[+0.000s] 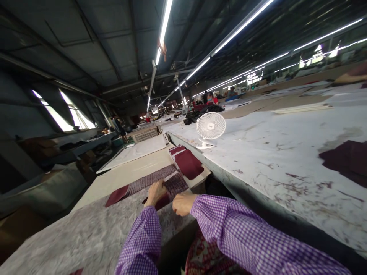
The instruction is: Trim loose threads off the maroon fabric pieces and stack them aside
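My left hand (pixel 155 192) is closed at the near end of a row of overlapping maroon pieces (pixel 175 184), thin and cloth-like. Its fingers pinch the edge of one piece. Just to its right, my right hand (pixel 183 203) hovers over the board's near edge with its fingers curled together. Whatever is between those fingers is hidden. Another row of overlapping maroon pieces (pixel 151 178) lies beyond my left hand, ending in a plain maroon piece (pixel 117 195). A stack of maroon pieces (pixel 187 163) sits farther back on the right.
A stained grey board (pixel 86 233) supports the rows. On the right stands a long white-covered table (pixel 266 152) with a small white fan (pixel 211 126) and a dark maroon pile (pixel 346 158). A plastic crate (pixel 146 135) is behind. People (pixel 212 98) are farther back.
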Available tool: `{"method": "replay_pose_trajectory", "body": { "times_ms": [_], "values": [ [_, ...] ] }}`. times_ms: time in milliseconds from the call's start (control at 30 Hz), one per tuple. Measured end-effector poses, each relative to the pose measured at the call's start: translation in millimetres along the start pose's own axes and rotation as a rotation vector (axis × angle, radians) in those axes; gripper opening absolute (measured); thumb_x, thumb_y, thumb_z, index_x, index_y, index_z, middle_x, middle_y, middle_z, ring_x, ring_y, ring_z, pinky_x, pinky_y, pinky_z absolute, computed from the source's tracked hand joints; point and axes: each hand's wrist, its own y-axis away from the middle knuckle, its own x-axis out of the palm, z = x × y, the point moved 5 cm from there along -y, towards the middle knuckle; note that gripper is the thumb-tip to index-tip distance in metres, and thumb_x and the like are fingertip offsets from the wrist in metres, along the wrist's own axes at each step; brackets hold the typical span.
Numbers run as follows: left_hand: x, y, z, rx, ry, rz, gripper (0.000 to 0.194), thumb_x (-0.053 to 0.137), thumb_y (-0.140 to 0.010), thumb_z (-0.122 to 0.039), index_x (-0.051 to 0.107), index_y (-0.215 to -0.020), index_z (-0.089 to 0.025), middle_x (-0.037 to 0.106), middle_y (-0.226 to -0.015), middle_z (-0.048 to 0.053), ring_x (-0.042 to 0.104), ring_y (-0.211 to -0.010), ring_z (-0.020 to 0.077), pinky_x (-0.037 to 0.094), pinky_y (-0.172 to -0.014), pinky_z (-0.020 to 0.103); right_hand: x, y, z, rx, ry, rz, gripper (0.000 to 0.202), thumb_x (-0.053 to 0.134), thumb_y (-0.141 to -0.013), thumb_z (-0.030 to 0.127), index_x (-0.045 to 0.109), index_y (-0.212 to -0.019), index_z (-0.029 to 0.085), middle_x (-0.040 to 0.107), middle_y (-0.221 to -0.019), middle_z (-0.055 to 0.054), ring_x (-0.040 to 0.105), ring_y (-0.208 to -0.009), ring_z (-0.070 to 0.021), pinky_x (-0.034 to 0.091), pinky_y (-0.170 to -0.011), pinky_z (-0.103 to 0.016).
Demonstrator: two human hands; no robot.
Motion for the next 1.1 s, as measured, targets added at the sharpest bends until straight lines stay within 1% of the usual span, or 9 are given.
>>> {"method": "replay_pose_trajectory", "body": {
  "times_ms": [100, 200, 400, 633, 733, 833, 900, 1000, 1100],
  "values": [
    [-1.2, 6, -2, 0.014, -0.013, -0.018, 0.022, 0.044, -0.08, -0.016, 0.059, -0.097, -0.02, 0.069, -0.094, 0.009, 0.063, -0.09, 0.0218, 0.041, -0.073, 0.028, 29, 8, 8, -0.026, 0.008, -0.006, 0.015, 0.059, -0.077, 0.029, 0.07, -0.079, 0.019, 0.066, -0.086, -0.006, 0.058, -0.085, -0.0216, 0.045, -0.074, -0.034],
    [-1.8, 14, -6, 0.014, -0.024, -0.044, 0.022, 0.045, -0.079, -0.015, 0.058, -0.096, -0.019, 0.069, -0.092, 0.008, 0.063, -0.09, 0.0214, 0.041, -0.074, 0.027, 43, 19, 12, 0.032, -0.003, -0.1, 0.022, 0.049, -0.084, 0.031, 0.067, -0.089, 0.02, 0.064, -0.096, -0.007, 0.051, -0.1, -0.0252, 0.042, -0.082, -0.04],
    [-13.6, 27, -23, 0.051, -0.05, -0.088, 0.02, 0.043, -0.079, -0.016, 0.058, -0.093, -0.02, 0.068, -0.088, 0.007, 0.063, -0.087, 0.0209, 0.04, -0.075, 0.027, 50, 20, 12, 0.078, -0.022, -0.145, 0.015, 0.054, -0.079, 0.024, 0.065, -0.087, 0.02, 0.063, -0.094, -0.007, 0.05, -0.098, -0.0258, 0.042, -0.079, -0.039],
    [-43.8, 43, -37, 0.17, -0.042, -0.121, 0.016, 0.044, -0.075, -0.013, 0.057, -0.082, -0.021, 0.066, -0.082, 0.005, 0.061, -0.08, 0.0194, 0.038, -0.07, 0.026, 51, 15, 9, 0.086, -0.057, -0.093, 0.028, 0.059, -0.071, 0.016, 0.067, -0.097, 0.024, 0.063, -0.104, -0.006, 0.051, -0.1, -0.0266, 0.043, -0.081, -0.041],
    [-57.7, 47, -52, 0.208, -0.019, -0.148, 0.015, 0.044, -0.076, -0.014, 0.056, -0.08, -0.021, 0.066, -0.08, 0.003, 0.06, -0.078, 0.0181, 0.038, -0.069, 0.025, 54, 12, 9, 0.084, -0.075, -0.118, 0.023, 0.057, -0.074, 0.016, 0.068, -0.093, 0.022, 0.064, -0.101, -0.006, 0.052, -0.099, -0.0272, 0.043, -0.081, -0.042],
    [-82.3, 49, -73, 0.261, 0.022, -0.176, 0.015, 0.045, -0.074, -0.014, 0.057, -0.078, -0.022, 0.065, -0.08, 0.002, 0.059, -0.076, 0.0166, 0.038, -0.069, 0.025, 57, 9, 7, 0.111, -0.095, -0.156, 0.02, 0.053, -0.078, 0.017, 0.068, -0.09, 0.017, 0.065, -0.096, -0.01, 0.052, -0.097, -0.0281, 0.043, -0.079, -0.042],
    [-109.1, 52, -81, 0.272, 0.092, -0.227, 0.015, 0.046, -0.072, -0.013, 0.057, -0.077, -0.022, 0.063, -0.075, 0.0, 0.057, -0.072, 0.0155, 0.038, -0.068, 0.024, 60, 10, 6, 0.115, -0.109, -0.169, 0.016, 0.058, -0.074, 0.019, 0.068, -0.087, 0.016, 0.065, -0.096, -0.01, 0.052, -0.099, -0.0291, 0.042, -0.081, -0.042],
    [-155.8, 57, -83, 0.279, 0.276, -0.311, 0.015, 0.049, -0.068, -0.014, 0.058, -0.075, -0.022, 0.06, -0.067, -0.003, 0.055, -0.067, 0.0143, 0.039, -0.066, 0.024, 63, 13, 2, 0.098, -0.239, -0.214, 0.015, 0.064, -0.068, 0.019, 0.069, -0.082, 0.02, 0.066, -0.101, -0.007, 0.05, -0.103, -0.03, 0.039, -0.087, -0.044],
    [-190.9, 56, -77, 0.219, 0.632, -0.394, 0.013, 0.052, -0.068, -0.019, 0.061, -0.077, -0.021, 0.062, -0.07, -0.003, 0.057, -0.069, 0.0138, 0.04, -0.065, 0.023, 60, 17, -6, 0.065, -0.481, -0.277, 0.024, 0.064, -0.065, 0.015, 0.07, -0.088, 0.023, 0.065, -0.106, -0.005, 0.053, -0.101, -0.028, 0.038, -0.09, -0.042]
  ]
}}
